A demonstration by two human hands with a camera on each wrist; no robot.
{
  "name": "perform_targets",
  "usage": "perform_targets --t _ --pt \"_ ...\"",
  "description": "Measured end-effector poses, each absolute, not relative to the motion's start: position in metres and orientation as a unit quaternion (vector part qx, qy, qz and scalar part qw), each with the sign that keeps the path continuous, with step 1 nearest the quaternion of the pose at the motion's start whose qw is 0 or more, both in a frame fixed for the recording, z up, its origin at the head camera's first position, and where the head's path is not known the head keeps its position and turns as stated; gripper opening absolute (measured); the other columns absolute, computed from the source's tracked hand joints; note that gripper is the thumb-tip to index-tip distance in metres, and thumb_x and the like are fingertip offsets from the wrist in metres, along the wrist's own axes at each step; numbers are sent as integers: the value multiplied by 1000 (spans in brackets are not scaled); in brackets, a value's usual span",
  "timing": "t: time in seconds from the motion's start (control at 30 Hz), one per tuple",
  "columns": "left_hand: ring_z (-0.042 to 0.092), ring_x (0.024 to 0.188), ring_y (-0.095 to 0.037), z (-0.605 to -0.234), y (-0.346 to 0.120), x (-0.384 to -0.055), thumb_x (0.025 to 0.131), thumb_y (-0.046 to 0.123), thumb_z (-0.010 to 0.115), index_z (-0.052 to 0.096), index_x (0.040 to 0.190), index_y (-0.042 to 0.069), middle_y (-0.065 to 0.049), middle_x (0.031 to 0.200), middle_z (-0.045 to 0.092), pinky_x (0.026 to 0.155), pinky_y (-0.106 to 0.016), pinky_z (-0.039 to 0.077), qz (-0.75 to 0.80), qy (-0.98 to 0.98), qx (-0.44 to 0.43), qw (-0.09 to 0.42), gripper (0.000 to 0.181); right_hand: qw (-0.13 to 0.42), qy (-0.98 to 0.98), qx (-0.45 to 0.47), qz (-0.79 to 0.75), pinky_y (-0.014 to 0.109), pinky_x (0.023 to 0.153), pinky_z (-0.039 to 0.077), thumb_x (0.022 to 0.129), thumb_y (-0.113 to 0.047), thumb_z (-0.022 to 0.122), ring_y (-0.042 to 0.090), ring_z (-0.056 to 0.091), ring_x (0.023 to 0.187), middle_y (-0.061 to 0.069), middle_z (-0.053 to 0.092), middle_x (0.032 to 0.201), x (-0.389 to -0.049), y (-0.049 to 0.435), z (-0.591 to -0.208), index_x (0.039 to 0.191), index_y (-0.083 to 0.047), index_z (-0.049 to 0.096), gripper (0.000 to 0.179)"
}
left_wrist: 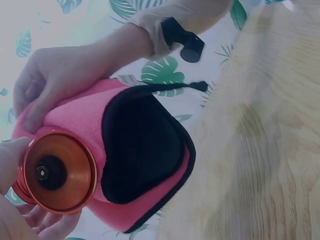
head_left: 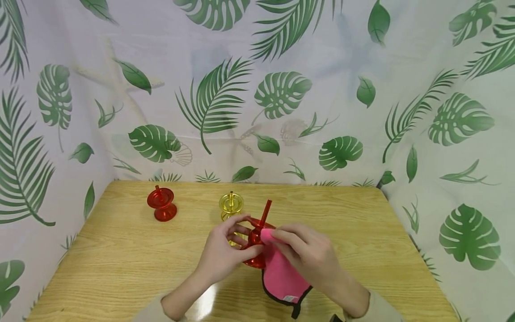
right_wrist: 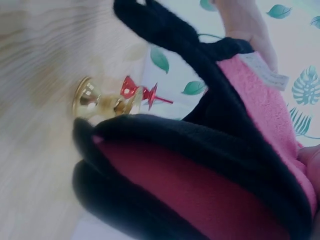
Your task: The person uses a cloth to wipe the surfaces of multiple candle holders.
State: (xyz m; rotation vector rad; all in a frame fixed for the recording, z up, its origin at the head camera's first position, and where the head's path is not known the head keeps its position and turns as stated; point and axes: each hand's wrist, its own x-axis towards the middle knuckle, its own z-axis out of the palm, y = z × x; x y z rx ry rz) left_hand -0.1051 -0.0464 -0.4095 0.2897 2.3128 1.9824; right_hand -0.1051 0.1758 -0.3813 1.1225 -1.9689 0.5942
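In the head view, my left hand (head_left: pixel 223 248) grips a shiny red candle holder (head_left: pixel 255 238) by its body. The holder is tilted, its thin spike (head_left: pixel 265 213) leaning up to the right. My right hand (head_left: pixel 315 255) pinches a pink cloth with black edging (head_left: pixel 283 275) and presses a fold of it against the holder just below the upper dish. The rest of the cloth hangs down beneath that hand. From the left wrist side, the holder's hollow round base (left_wrist: pixel 80 167) faces the camera, and a black panel (left_wrist: pixel 142 150) shows on the cloth.
A gold candle holder (head_left: pixel 231 203) stands just behind my left hand. Farther left on the wooden table (head_left: pixel 120 250) is another red candle holder (head_left: pixel 162 206). A white curtain with green leaves (head_left: pixel 233 107) surrounds the table at the back and sides.
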Motion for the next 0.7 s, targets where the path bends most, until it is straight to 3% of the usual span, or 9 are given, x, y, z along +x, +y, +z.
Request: perform_targets --t 0.43,0.7 --pt "69 87 -17 -399 -52 -102 86 16 87 63 141 5 -18 113 76 71 -25 59 688 712 77 115 61 441 -719 458 280 26 71 63 104 -19 67 21 75 75 12 76 91 -121 189 -401 100 0 78 22" --pt "67 85 -18 -398 -49 -101 84 18 89 65 139 9 -17 111 77 64 -25 55 674 728 80 92 61 439 -725 449 283 28 67 62 105 -20 66 21 74 74 11 76 90 -121 191 -406 99 0 78 23"
